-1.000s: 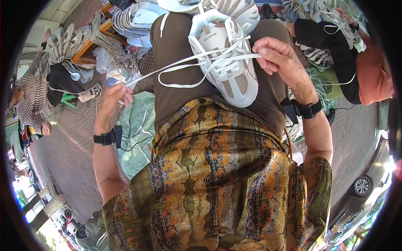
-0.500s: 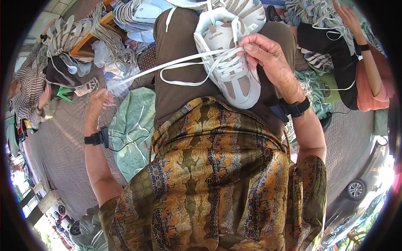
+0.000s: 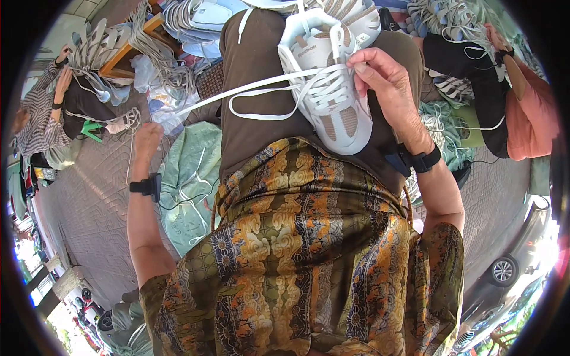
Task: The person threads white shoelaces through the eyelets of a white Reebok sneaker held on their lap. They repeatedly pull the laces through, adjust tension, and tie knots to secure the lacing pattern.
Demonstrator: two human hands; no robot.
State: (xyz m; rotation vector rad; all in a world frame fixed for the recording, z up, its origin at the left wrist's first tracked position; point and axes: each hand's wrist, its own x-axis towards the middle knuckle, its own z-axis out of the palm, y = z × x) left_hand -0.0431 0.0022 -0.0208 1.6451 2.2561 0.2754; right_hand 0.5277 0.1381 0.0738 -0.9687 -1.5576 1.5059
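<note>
At the left, the forearm rises nearly straight, a black wrist strap (image 3: 142,187) around it, beside a green bag (image 3: 177,172). The left hand (image 3: 148,141) is held out with its fingers curled in; whether they grip anything, I cannot tell. A white lace (image 3: 255,84) stretches from near that hand to the grey-and-beige sneaker (image 3: 339,123), which lies on the lap, toe toward the torso. The right hand (image 3: 389,89) bends inward over the shoe's side, thumb and forefinger pinching the lace.

free: over green bag's (image 3: 189,157) far end | obstacle: white lace (image 3: 249,86) across left thigh (image 3: 255,133)
</note>
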